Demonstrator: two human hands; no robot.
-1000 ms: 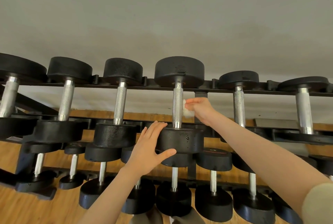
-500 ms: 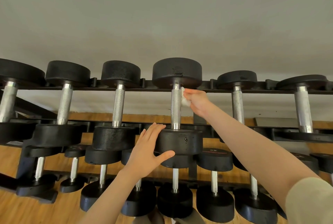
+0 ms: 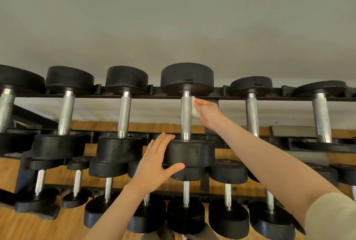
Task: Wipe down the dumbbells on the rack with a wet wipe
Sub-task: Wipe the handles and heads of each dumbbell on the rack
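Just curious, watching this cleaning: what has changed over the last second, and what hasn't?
The right hand, gripping the wet wipe, slid up the dumbbell's steel handle from its middle to near the far head. The left hand stayed flat against the near head, steadying it. The dumbbell stayed on the rack.

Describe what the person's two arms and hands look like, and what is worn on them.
Both forearms are bare. The right arm ends near the camera in a beige sleeve. The left hand and right hand show no gloves, rings or watch. No sleeve shows on the left arm.
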